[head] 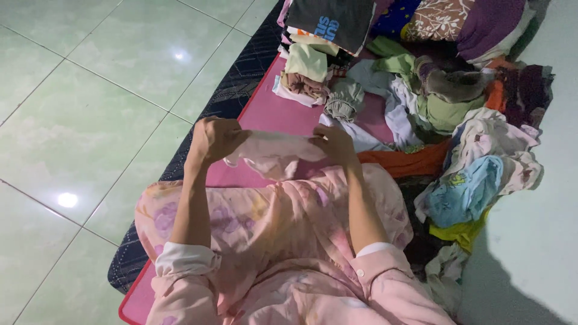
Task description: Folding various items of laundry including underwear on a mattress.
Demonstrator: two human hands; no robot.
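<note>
Closest to the camera is the person's lap, covered in pink floral pyjamas (pixel 283 241), with both sleeves pushed up. Just past the knees, both hands hold up a small pale pink garment (pixel 274 153). The left hand (pixel 214 138) is closed into a fist around its left end, and the right hand (pixel 334 144) has its fingers pinched shut on the right end. So the cloth is stretched sideways between them, long axis running left to right, top edge pulled fairly straight and the rest sagging down toward the lap. Can't tell what kind of garment it is.

Under the garment is a pink mat (pixel 265 114) with a dark patterned edge. Beyond the garment, farther up the mat, sits a little stack of folded clothes (pixel 310 66). To the right of the garment is a big messy pile of unfolded laundry (pixel 475 162), including an orange piece (pixel 409 162) lying just beside the right hand. Left of the mat is pale green tiled floor (pixel 90 90).
</note>
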